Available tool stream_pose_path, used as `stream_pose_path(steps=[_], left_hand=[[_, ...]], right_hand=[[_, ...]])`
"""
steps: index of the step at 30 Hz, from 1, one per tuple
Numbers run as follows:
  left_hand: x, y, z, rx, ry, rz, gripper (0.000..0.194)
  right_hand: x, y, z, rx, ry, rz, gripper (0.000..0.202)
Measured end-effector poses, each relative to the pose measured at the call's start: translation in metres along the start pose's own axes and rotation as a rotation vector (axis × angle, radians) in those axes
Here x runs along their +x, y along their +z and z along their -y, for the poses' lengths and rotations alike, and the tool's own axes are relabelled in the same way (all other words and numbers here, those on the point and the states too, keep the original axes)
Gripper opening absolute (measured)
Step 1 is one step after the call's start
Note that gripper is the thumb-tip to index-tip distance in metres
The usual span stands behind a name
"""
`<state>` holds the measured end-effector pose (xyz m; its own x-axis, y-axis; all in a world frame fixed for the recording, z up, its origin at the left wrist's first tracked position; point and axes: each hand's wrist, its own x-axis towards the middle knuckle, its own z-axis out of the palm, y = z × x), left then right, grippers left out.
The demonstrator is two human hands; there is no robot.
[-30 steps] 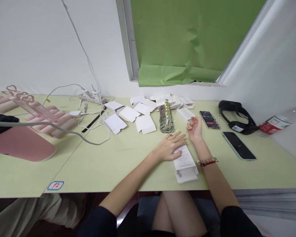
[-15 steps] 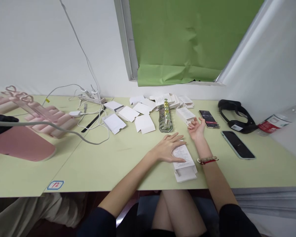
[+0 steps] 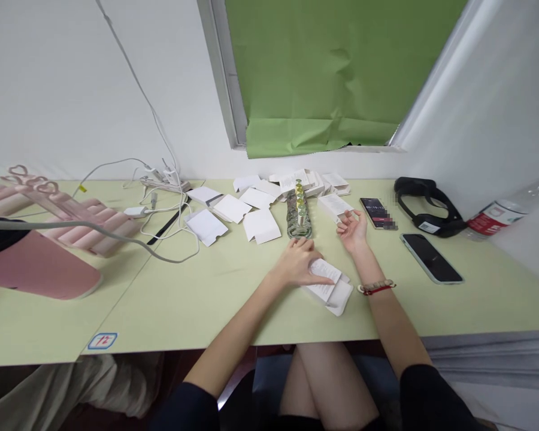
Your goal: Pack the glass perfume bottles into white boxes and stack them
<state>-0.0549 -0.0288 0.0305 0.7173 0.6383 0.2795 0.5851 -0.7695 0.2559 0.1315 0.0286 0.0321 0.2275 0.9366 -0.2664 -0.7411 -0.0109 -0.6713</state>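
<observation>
My left hand is wrapped round a small white printed box, thumb across its face; the box lies slanted with its open flap end toward the lower right. Palm up, my right hand rests on the table with loosely curled fingers apart and nothing in them, beside another white box. Just beyond my left hand stands a row of clear glass bottles with gold-green tops. Several flattened or open white boxes lie behind and left of the bottles.
Right: two phones, a black headset and a water bottle. Left: a power strip with cables, pink rollers and a pink container. A person's trousered leg shows below the table.
The box under my left hand has turned, its flap end swinging toward the right and away from the table edge. My left fingers have drawn in round it. My right hand stays much the same.
</observation>
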Motion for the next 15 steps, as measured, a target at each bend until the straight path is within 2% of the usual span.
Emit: stream_pose_path(steps=[4,7,11,15], left_hand=[[-0.001,-0.006,0.009,0.029,-0.069,-0.024,0.061],[-0.002,-0.011,0.008,-0.135,-0.035,0.012,0.055],[-0.002,-0.017,0.003,-0.4,0.056,0.212,0.059],[-0.002,-0.021,0.003,-0.381,0.03,0.368,0.082]], right_hand=[[0.001,-0.001,0.001,-0.012,-0.002,-0.03,0.016],[0.001,-0.001,0.0,-0.022,-0.005,-0.028,0.016],[0.0,-0.001,0.0,-0.015,-0.005,-0.028,0.015],[0.001,0.0,0.0,-0.015,0.001,-0.034,0.015]])
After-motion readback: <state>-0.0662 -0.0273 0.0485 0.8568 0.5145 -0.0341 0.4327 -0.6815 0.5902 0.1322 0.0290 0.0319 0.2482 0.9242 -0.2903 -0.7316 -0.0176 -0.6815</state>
